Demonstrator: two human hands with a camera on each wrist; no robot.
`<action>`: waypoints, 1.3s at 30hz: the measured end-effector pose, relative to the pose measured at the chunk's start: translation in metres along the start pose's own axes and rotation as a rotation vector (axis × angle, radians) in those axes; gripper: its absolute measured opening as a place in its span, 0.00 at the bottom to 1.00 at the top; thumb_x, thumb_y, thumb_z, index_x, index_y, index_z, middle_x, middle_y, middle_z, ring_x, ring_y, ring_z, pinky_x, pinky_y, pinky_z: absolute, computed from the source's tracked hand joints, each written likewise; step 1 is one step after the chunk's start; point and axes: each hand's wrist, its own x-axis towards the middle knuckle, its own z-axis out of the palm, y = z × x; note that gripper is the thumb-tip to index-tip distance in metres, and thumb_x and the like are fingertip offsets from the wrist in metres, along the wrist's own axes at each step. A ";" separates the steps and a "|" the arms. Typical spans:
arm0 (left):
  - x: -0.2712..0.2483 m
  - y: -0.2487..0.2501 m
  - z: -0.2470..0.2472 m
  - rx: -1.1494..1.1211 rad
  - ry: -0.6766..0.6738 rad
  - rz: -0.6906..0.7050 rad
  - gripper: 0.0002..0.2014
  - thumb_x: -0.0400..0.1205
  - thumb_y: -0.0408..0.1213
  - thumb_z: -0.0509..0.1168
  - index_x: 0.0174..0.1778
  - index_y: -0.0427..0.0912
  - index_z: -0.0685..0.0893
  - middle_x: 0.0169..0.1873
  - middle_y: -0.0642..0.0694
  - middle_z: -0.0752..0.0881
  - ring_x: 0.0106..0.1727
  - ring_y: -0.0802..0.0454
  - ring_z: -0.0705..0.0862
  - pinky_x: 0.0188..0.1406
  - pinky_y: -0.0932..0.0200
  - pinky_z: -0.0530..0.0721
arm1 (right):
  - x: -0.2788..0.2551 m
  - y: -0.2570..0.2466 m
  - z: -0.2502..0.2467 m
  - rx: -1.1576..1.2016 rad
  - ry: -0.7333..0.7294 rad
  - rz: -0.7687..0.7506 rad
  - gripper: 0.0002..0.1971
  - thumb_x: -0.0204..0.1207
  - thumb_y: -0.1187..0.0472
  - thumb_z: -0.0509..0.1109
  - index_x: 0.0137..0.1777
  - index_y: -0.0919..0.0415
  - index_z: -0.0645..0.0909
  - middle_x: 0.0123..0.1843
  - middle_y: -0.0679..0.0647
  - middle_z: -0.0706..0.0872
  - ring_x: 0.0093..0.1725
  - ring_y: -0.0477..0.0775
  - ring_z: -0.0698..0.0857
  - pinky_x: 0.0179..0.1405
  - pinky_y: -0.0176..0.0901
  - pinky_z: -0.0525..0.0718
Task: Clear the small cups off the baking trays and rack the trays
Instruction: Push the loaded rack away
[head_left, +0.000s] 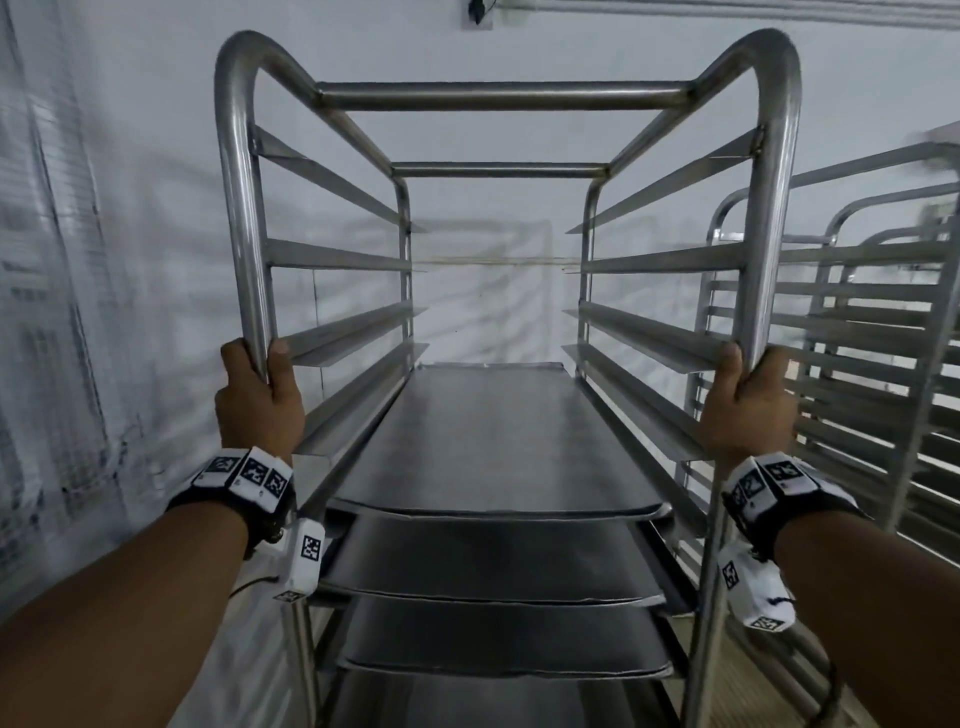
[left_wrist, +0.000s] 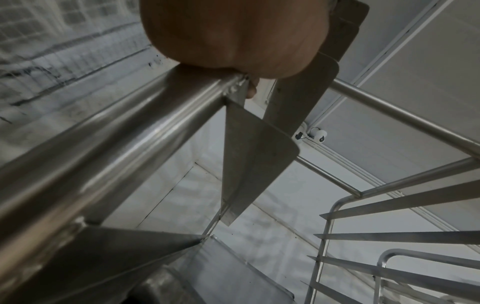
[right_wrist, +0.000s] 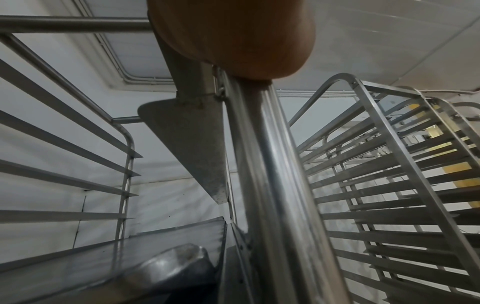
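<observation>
Gripping the steel tray rack (head_left: 506, 98) by its two near uprights — one hand on each post.

Left hand (head_left: 258, 400) wraps the left post (head_left: 244, 218), fingers and thumb curled round the tube; right hand (head_left: 745, 402) grasps the right post (head_left: 771, 218) at the same height. Baking trays (head_left: 493, 441) lie flat on the lower runners, stacked one level above another, their surfaces bare; the upper runners (head_left: 332, 254) hold nothing. More racks (head_left: 872, 322) stand just beside, to the right — a pale wall (head_left: 493, 291) lies behind. Each wrist carries a marker-patterned band (head_left: 249, 475).
</observation>
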 end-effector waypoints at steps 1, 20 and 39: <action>0.003 -0.003 0.007 0.003 -0.001 -0.003 0.23 0.89 0.59 0.52 0.61 0.39 0.69 0.36 0.36 0.80 0.35 0.37 0.77 0.35 0.45 0.77 | 0.003 0.002 0.007 -0.006 0.002 0.002 0.22 0.88 0.43 0.55 0.58 0.65 0.67 0.41 0.75 0.84 0.40 0.78 0.83 0.35 0.53 0.73; 0.048 -0.048 0.133 0.010 -0.006 -0.016 0.25 0.88 0.62 0.50 0.62 0.42 0.69 0.33 0.37 0.81 0.35 0.31 0.81 0.36 0.41 0.82 | 0.068 0.063 0.138 0.011 0.024 -0.069 0.24 0.88 0.43 0.54 0.61 0.68 0.68 0.38 0.73 0.83 0.38 0.77 0.82 0.34 0.52 0.71; 0.059 -0.065 0.204 -0.003 0.045 0.012 0.26 0.90 0.58 0.50 0.68 0.37 0.69 0.35 0.38 0.79 0.35 0.39 0.75 0.36 0.47 0.72 | 0.111 0.103 0.213 0.019 0.025 -0.019 0.24 0.86 0.37 0.51 0.54 0.62 0.66 0.34 0.62 0.79 0.34 0.68 0.77 0.34 0.52 0.72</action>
